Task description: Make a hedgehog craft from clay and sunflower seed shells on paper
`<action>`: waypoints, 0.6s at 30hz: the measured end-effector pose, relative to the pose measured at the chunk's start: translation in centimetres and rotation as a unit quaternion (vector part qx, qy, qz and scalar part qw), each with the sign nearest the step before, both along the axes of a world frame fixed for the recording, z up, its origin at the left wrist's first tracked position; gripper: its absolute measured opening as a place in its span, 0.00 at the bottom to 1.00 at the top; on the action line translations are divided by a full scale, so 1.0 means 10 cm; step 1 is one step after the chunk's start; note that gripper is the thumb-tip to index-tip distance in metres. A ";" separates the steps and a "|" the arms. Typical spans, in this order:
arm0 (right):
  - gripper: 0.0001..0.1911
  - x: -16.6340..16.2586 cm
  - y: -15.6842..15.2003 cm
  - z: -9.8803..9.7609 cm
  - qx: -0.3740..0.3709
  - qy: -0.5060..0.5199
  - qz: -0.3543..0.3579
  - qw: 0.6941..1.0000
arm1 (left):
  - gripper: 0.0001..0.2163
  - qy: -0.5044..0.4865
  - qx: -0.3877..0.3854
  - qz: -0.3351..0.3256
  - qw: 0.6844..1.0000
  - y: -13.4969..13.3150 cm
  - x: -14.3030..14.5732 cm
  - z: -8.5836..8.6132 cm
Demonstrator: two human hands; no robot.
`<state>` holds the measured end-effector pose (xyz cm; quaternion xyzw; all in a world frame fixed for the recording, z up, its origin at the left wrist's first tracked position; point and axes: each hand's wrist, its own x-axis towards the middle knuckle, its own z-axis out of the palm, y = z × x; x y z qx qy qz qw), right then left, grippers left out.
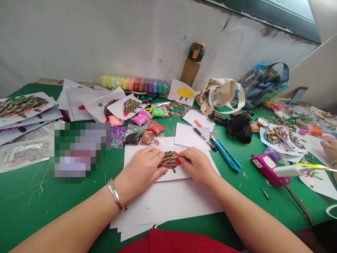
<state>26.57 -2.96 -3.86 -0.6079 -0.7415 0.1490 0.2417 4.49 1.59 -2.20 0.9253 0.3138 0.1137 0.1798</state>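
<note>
A hedgehog picture made of striped sunflower seeds (168,160), with a red clay face and small brown feet, lies on a sheet of white paper (142,172) in front of me. My left hand (144,162) rests flat at its left side, fingers stretched out and touching the seeds and the paper. At the right end, my right hand (196,163) has thumb and fingers pinched together at the red clay face (178,161), covering part of it. More white sheets (168,200) are stacked underneath, nearer to me.
Clay bags, one of them red (155,126), sit behind the paper. To the right lie a blue cutter (226,154) and a black pen (201,133). Loose sunflower seeds (179,109), a bottle (192,65) and a magenta device (271,168) are about. Another person's hand (330,149) shows far right.
</note>
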 end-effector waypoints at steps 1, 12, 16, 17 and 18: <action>0.09 0.00 0.00 0.00 0.003 0.001 0.000 1.000 | 0.11 -0.002 0.000 0.000 1.000 0.00 0.00 0.00; 0.10 0.04 0.05 0.06 -0.012 -0.004 0.000 1.000 | 0.11 -0.016 0.009 0.005 1.000 -0.01 -0.01 0.01; 0.13 0.15 0.38 0.27 0.002 -0.080 -0.004 0.997 | 0.12 -0.021 0.000 0.006 1.000 0.00 0.00 0.05; 0.14 0.17 0.51 0.31 0.000 -0.110 0.000 0.994 | 0.12 -0.023 -0.001 0.009 1.000 0.00 0.00 0.05; 0.15 0.19 0.66 0.34 -0.001 -0.143 -0.010 0.990 | 0.13 -0.024 -0.003 0.012 1.000 0.00 0.00 0.06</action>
